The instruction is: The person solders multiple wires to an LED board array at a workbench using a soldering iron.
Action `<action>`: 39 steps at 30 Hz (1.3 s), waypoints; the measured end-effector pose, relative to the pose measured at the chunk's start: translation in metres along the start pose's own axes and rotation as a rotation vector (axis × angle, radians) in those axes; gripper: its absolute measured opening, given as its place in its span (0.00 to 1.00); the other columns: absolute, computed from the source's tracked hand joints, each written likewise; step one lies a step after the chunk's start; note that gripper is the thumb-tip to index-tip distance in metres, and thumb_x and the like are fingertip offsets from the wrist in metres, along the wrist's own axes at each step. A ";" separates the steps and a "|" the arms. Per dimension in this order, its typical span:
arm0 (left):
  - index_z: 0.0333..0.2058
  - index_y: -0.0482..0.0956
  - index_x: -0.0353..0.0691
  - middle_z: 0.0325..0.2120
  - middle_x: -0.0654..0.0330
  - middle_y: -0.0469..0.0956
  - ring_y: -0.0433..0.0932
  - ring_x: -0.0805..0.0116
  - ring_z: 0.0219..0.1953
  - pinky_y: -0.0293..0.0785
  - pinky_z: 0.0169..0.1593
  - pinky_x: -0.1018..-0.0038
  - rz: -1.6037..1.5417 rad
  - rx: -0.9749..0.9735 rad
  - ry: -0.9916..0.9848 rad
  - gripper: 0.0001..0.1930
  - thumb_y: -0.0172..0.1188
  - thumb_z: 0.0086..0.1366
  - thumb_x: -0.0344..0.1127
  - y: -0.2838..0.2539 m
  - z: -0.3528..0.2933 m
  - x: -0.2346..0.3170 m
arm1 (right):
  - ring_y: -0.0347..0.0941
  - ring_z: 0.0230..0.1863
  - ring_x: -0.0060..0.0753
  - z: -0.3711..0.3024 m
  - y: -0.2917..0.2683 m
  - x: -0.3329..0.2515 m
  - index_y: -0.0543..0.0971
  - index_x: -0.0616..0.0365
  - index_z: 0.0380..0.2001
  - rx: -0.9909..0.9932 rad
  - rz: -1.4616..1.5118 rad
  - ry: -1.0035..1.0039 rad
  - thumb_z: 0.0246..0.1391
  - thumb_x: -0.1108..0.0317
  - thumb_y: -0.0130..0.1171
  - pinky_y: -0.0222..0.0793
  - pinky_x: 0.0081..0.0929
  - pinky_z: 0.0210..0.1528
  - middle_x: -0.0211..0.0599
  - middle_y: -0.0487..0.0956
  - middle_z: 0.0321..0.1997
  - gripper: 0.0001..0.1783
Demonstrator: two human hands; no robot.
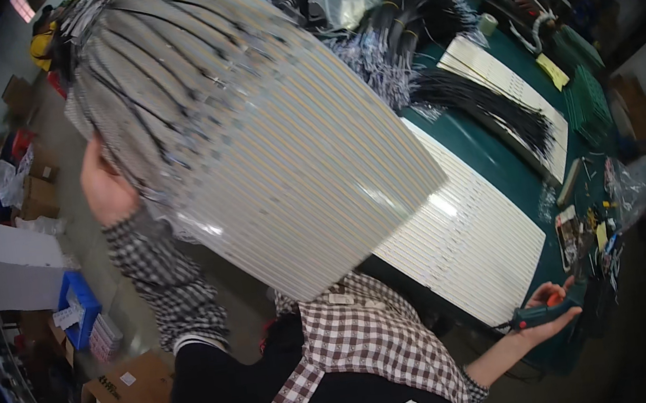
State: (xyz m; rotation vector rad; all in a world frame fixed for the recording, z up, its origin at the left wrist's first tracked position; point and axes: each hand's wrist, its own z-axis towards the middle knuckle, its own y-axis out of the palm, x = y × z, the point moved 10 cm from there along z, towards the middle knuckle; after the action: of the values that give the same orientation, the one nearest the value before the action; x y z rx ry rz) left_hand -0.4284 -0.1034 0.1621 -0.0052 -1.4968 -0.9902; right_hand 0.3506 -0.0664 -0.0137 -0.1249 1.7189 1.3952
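Left hand grip: you are holding up a large sheet of LED strips point(267, 152) with your left hand point(105, 189); the fingers are going behind the sheet's left edge, so you cannot tell how they are closing on it.
Right hand grip: your right hand point(549, 310) is lying palm up at the table's near edge, with its fingers curling loosely around a dark teal hand tool point(540, 315).
Sheet position: the sheet is hanging raised between you and the table, tilting, with its lower corner coming down over your checked shirt point(366, 342).
Sheet detail: black lead wires point(150, 69) are fanning out from its upper end.
Left sleeve: a checked cuff point(157, 272) is covering your left forearm just below the hand.
Table surface: a second white sheet of strips point(467, 240) is lying flat on the green table point(497, 158), partly hidden behind the raised sheet.
Farther on the table: a bundle of black wires point(490, 110) is lying across another white sheet, and a heap of wired parts point(413, 18) is sitting beyond it.
Right of the tool: small parts and clear bags point(623, 186) are lying near the table's edge.
Floor, left: a blue crate point(75, 299) and cardboard boxes point(133, 398) are standing there.
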 end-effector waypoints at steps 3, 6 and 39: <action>0.54 0.71 0.27 0.54 0.51 0.75 0.76 0.60 0.53 0.72 0.59 0.64 0.105 0.199 0.146 0.18 0.45 0.74 0.35 -0.025 0.054 0.083 | 0.74 0.40 0.21 0.006 -0.015 -0.011 0.57 0.63 0.67 -0.001 -0.001 -0.048 0.59 0.41 0.57 0.73 0.24 0.54 0.29 0.75 0.35 0.45; 0.53 0.71 0.26 0.54 0.52 0.76 0.76 0.59 0.53 0.72 0.58 0.64 0.069 0.262 0.232 0.18 0.46 0.74 0.35 -0.025 0.107 0.147 | 0.73 0.40 0.22 0.011 -0.038 -0.014 0.58 0.63 0.67 0.049 -0.007 -0.080 0.59 0.41 0.57 0.72 0.22 0.54 0.28 0.74 0.34 0.45; 0.44 0.81 0.33 0.40 0.53 0.82 0.80 0.63 0.39 0.77 0.49 0.68 0.605 0.595 0.882 0.13 0.62 0.62 0.30 -0.124 0.209 0.114 | 0.75 0.41 0.29 0.018 -0.095 -0.095 0.65 0.67 0.62 -0.015 0.126 -0.171 0.59 0.44 0.57 0.76 0.30 0.53 0.34 0.77 0.35 0.40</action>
State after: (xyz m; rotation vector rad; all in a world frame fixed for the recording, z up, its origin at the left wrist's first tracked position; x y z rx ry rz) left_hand -0.6902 -0.1246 0.2173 0.3424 -0.8169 0.0108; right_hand 0.4715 -0.1265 -0.0189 0.0941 1.5971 1.4666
